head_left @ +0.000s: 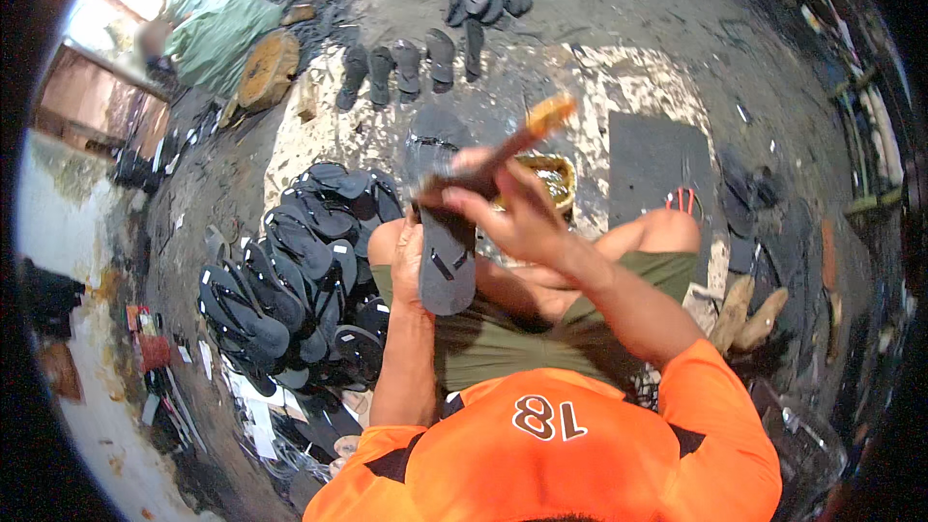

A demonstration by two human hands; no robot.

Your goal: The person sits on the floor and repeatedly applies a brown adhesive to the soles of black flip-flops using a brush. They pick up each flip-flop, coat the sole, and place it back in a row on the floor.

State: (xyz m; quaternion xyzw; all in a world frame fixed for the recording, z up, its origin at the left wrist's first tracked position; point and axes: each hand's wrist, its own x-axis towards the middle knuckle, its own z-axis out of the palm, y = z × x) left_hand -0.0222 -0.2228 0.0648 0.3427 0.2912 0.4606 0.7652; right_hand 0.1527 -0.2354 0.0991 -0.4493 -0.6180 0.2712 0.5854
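Upright over my lap, a black flip-flop sole (450,292) with a dark V-shaped mark is gripped along its left edge by my left hand (410,256). Over the upper end of that sole, my right hand (517,201) is closed round a wooden-handled tool (522,140). Its orange-yellow handle end points up and right; the other end is blurred against the sole, so its kind is unclear. Just behind my right hand stands a crusted tub (561,177) of amber, glossy liquid. A strapped flip-flop (433,128) lies on the board past the held sole.
A big pile of black flip-flops (304,242) lies left of my knee. Several soles (406,68) stand in a row on the worn board (628,72). Right, a black rubber sheet (650,169) lies flat, with wooden foot forms (746,314) nearby. A wood block (268,70) sits far left.
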